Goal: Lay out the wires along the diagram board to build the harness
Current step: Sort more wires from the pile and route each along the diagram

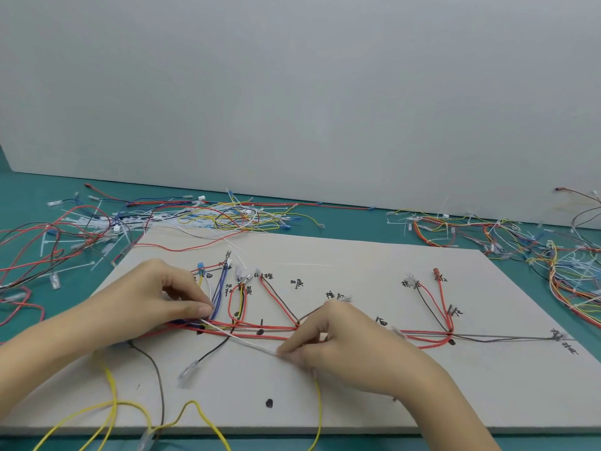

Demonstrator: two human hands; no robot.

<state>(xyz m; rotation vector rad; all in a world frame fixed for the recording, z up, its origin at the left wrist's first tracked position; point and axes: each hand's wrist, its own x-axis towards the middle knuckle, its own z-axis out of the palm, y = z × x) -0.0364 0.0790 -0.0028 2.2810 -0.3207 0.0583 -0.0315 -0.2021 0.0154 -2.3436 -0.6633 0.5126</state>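
Near the board's [357, 402] front edge, yellow wires [113, 395] trail loose. The right hand [338, 346] pinches a white wire [247, 342] taut; the left hand's [156, 301] grip pins its other end at the blue wires [219, 288]. Routing is midway; next, probably, lay it along the red trunk [260, 335]. Spare wires [211, 216] crowd the counter's [65, 304] far edge.

1. The diagram board [357, 385] is pale beige with black handwritten marks and black dots.
2. Red wires [276, 327] dominate its trunk, beside blue wires [219, 289], a white wire [247, 342] and yellow wires [112, 390].
3. The table [39, 190] is teal.
4. The wall [292, 92] is plain grey.
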